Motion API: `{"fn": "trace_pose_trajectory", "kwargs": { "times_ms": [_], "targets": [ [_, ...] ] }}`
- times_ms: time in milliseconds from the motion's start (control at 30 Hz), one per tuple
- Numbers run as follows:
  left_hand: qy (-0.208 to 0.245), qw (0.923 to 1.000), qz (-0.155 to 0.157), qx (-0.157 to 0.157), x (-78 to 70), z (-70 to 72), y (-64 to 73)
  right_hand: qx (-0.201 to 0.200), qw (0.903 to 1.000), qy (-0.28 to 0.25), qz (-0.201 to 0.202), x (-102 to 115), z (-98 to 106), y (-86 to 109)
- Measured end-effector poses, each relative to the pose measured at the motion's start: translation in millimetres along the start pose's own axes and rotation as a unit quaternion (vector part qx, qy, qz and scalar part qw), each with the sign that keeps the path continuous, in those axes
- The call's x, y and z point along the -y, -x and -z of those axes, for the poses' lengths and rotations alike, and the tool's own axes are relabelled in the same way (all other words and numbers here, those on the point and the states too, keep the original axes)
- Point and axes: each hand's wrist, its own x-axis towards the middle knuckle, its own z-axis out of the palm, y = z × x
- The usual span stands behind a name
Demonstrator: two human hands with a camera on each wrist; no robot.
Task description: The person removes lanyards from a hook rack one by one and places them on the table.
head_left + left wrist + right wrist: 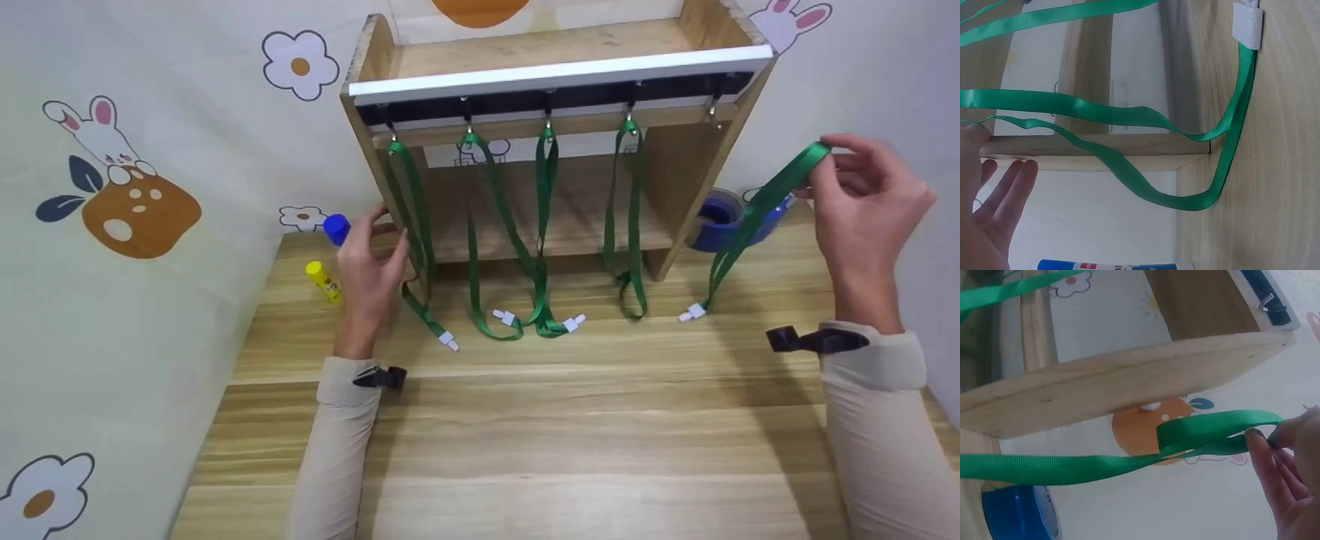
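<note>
A small wooden rack (660, 187) stands against the wall, with a row of metal hooks under its white front edge. From several hooks hang green lanyards (420, 195), their white clips lying on the table. The rightmost hook (712, 112) bears no lanyard. My right hand (870, 195) pinches the looped top of another green lanyard (761, 199) between thumb and fingers, right of the rack. Its white clip (692, 312) dangles low at the other end. My left hand (371, 255) holds the rack's left side panel (1100, 145), thumb by the leftmost lanyard and fingers along the outer face.
Left of the rack, a yellow glue stick (322, 281) and a blue-capped item (337, 227) stand near the left hand. A roll of blue tape (716, 225) sits by the rack's right side. The wooden table (585, 435) stretches in front, with printed walls around.
</note>
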Motion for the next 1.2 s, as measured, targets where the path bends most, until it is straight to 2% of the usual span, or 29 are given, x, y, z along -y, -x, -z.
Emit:
{"fn": "trace_pose_trajectory", "kwargs": {
  "times_ms": [133,367,467,567,700,833,1000,1200],
  "targets": [
    [0.001,1.0000,0.005,0.002,-0.2,-0.1,-0.1,0.000,0.9998,0.018,0.001,-6,1,-5.1],
    [0.004,1.0000,0.003,0.006,-0.7,-0.4,-0.7,0.002,0.9971,0.073,-0.019,-36,4,-0.6],
    [-0.002,0.9999,-0.017,0.000,0.3,-0.6,-0.3,0.009,0.9966,0.076,-0.030,-47,6,5.3],
    [-0.008,0.9994,-0.034,-0.004,1.4,-1.1,-0.5,0.022,0.9977,0.053,-0.035,-55,8,11.1],
    [-0.008,0.9993,-0.037,-0.003,2.8,-1.2,0.0,0.069,0.9955,0.046,-0.047,-56,10,17.0],
    [-0.006,0.9996,-0.027,-0.003,1.3,-2.1,0.4,0.142,0.9877,0.028,-0.060,-55,14,16.2],
    [-0.004,0.9998,-0.020,-0.008,1.0,-2.1,0.1,0.226,0.9718,-0.029,-0.060,-53,15,14.7],
    [-0.009,0.9996,-0.023,-0.011,1.8,-2.8,0.2,0.283,0.9536,-0.065,-0.080,-56,12,18.5]
  ]
}}
